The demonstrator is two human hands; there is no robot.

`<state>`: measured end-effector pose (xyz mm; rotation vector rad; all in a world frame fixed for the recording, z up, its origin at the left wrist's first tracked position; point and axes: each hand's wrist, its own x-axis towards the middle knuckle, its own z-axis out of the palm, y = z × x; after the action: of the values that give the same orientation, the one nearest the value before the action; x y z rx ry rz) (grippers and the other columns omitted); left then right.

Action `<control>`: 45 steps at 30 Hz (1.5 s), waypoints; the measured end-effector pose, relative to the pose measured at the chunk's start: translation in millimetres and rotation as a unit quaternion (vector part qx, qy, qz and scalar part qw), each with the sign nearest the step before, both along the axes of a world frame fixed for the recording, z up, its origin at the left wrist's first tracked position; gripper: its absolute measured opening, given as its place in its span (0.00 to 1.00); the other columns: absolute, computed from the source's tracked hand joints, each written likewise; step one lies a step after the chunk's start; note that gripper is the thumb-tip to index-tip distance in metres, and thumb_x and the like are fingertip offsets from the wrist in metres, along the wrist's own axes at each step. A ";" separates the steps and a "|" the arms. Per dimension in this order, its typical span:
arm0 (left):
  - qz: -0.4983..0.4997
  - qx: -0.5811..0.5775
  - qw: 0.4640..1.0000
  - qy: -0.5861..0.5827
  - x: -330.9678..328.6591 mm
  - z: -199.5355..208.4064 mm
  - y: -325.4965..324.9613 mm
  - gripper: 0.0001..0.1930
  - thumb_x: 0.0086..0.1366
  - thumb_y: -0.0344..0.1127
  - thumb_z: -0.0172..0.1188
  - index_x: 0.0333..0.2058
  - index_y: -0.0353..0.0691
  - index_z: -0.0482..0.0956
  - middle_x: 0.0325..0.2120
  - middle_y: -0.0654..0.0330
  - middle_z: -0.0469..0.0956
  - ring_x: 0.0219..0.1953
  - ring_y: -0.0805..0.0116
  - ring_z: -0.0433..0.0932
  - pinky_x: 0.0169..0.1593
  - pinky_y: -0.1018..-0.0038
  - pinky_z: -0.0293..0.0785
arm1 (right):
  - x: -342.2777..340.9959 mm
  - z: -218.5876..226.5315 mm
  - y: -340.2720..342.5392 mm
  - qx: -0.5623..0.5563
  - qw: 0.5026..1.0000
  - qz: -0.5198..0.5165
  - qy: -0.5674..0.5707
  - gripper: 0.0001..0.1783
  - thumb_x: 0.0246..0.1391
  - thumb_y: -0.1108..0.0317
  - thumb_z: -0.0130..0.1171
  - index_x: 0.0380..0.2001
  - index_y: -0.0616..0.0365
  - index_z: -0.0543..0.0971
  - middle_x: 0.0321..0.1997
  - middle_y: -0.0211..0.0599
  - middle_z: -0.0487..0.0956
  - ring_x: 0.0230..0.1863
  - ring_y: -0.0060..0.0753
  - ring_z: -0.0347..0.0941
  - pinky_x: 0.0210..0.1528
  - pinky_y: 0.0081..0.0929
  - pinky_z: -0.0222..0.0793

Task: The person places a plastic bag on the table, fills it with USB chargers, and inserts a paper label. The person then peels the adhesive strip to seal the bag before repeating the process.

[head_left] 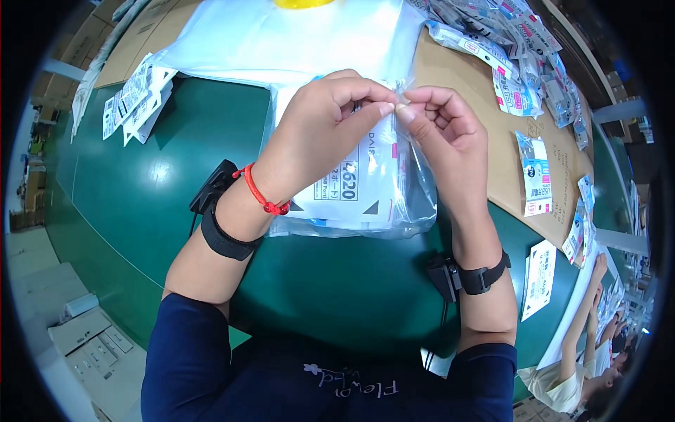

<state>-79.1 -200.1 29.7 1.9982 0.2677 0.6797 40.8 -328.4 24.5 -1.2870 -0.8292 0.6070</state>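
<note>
Head view: clear plastic bag, with white printed sheet, flat on green counter. Left hand and right hand, close together, fingertips pinching its film, upper right. Small packets on brown cardboard, right.

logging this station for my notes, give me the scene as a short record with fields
left hand: appears to pinch the clear bag near its far edge
right hand: pinching there too, beside the left
bag: on the green table, white printed label showing
at left: loose white printed sheets
at right: cardboard with blue-and-white packets
far side: translucent plastic, yellow object partly cut off
</note>
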 end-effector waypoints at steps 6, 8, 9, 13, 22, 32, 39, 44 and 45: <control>-0.001 0.002 1.000 -0.002 -0.4 1.4 -0.1 0.06 0.60 0.27 0.59 0.35 0.36 0.81 0.26 0.61 0.74 0.23 0.76 0.68 0.28 0.80 0.66 | 0.7 -2.4 0.4 -0.009 1.000 -0.002 -0.013 0.09 0.52 0.76 0.60 0.38 0.64 0.75 0.34 0.29 0.76 0.36 0.14 0.70 0.42 0.12 0.67; -0.001 0.007 1.000 -0.003 -0.6 1.1 0.2 0.06 0.60 0.28 0.59 0.36 0.36 0.81 0.26 0.61 0.74 0.23 0.76 0.67 0.27 0.80 0.65 | -0.1 -1.2 -0.1 -0.012 1.000 -0.006 -0.009 0.09 0.53 0.76 0.60 0.37 0.64 0.75 0.34 0.29 0.76 0.36 0.14 0.70 0.41 0.12 0.67; -0.001 0.007 1.000 -0.003 -0.7 1.0 0.5 0.06 0.60 0.28 0.59 0.36 0.36 0.81 0.26 0.61 0.74 0.23 0.76 0.67 0.27 0.80 0.65 | -0.2 -0.9 -0.1 -0.012 1.000 -0.006 -0.009 0.09 0.53 0.76 0.60 0.37 0.64 0.75 0.34 0.29 0.76 0.36 0.14 0.70 0.41 0.12 0.67; -0.005 0.006 1.000 -0.001 -0.8 0.9 0.1 0.07 0.60 0.28 0.59 0.37 0.37 0.82 0.25 0.61 0.74 0.22 0.76 0.66 0.27 0.80 0.65 | -0.1 -0.5 -0.9 -0.028 1.000 -0.013 0.000 0.09 0.53 0.77 0.60 0.37 0.64 0.75 0.34 0.29 0.76 0.35 0.14 0.71 0.41 0.12 0.67; -0.002 0.009 1.000 0.001 -0.2 1.9 -0.3 0.07 0.60 0.28 0.59 0.37 0.38 0.82 0.25 0.62 0.73 0.22 0.77 0.66 0.27 0.81 0.64 | -0.3 -1.0 0.3 -0.016 1.000 -0.018 0.002 0.08 0.52 0.76 0.61 0.36 0.64 0.75 0.33 0.29 0.76 0.35 0.14 0.71 0.39 0.11 0.67; -0.005 0.013 1.000 0.006 -0.5 2.3 -0.8 0.07 0.60 0.28 0.59 0.37 0.39 0.82 0.24 0.62 0.73 0.22 0.76 0.66 0.27 0.81 0.65 | 0.8 -2.8 -0.6 -0.026 0.999 -0.017 -0.007 0.07 0.52 0.76 0.61 0.35 0.63 0.75 0.32 0.27 0.75 0.33 0.13 0.70 0.38 0.11 0.66; -0.008 0.021 1.000 0.002 -0.3 1.9 -0.7 0.08 0.60 0.28 0.59 0.38 0.39 0.81 0.24 0.62 0.72 0.23 0.75 0.67 0.28 0.80 0.65 | 3.0 -2.4 -2.8 -0.030 0.999 -0.010 0.013 0.10 0.53 0.73 0.60 0.38 0.62 0.74 0.33 0.25 0.74 0.34 0.13 0.69 0.39 0.11 0.66; -0.006 0.034 0.999 0.010 -0.5 2.9 0.0 0.08 0.60 0.27 0.59 0.38 0.38 0.81 0.24 0.61 0.72 0.23 0.74 0.68 0.28 0.79 0.66 | 5.3 -0.7 0.1 0.009 1.000 0.005 0.017 0.11 0.54 0.72 0.59 0.41 0.61 0.73 0.36 0.27 0.73 0.37 0.14 0.68 0.41 0.12 0.65; -0.006 0.033 0.999 0.009 -0.6 2.6 0.0 0.08 0.60 0.27 0.59 0.38 0.38 0.81 0.24 0.61 0.72 0.23 0.74 0.68 0.28 0.79 0.66 | 5.4 -1.2 0.5 0.009 1.000 0.006 0.017 0.11 0.54 0.72 0.59 0.41 0.61 0.73 0.36 0.27 0.73 0.37 0.14 0.68 0.41 0.12 0.65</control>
<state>-79.7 -200.1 32.3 2.0692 0.2473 0.6707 46.2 -327.9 23.3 -1.2527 -0.8129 0.6283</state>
